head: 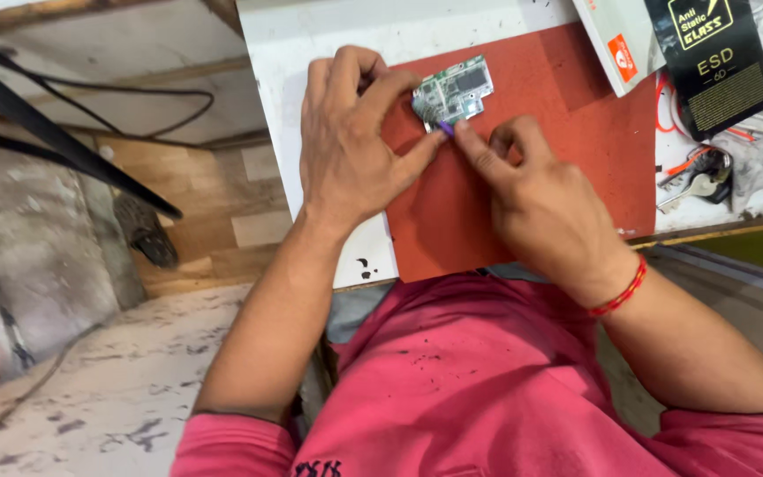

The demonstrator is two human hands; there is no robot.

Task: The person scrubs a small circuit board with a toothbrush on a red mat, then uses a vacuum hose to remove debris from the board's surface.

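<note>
Head view: I'm seeing the circuit board [455, 89] lying far-centre on the red mat [576, 150], long axis tilted left-right. Left hand [351, 141] is pinching its left edge; right hand [532, 199] is pinching a small purple tool [446, 128] at its near corner.

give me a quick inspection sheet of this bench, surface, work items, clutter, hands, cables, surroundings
surface: white bench top, scuffed, with a red mat laid on it
job's things: small green circuit board on the mat; a small purple tool tip at its lower edge
clutter: black flat packet, white box, keys at the right edge
hands: left hand holds the board by its left edge; right hand pinches the purple tip; red thread on the right wrist
cables: black cable hanging left of the bench; orange wires beside the packet
surroundings: worn speckled floor, wooden panels
</note>
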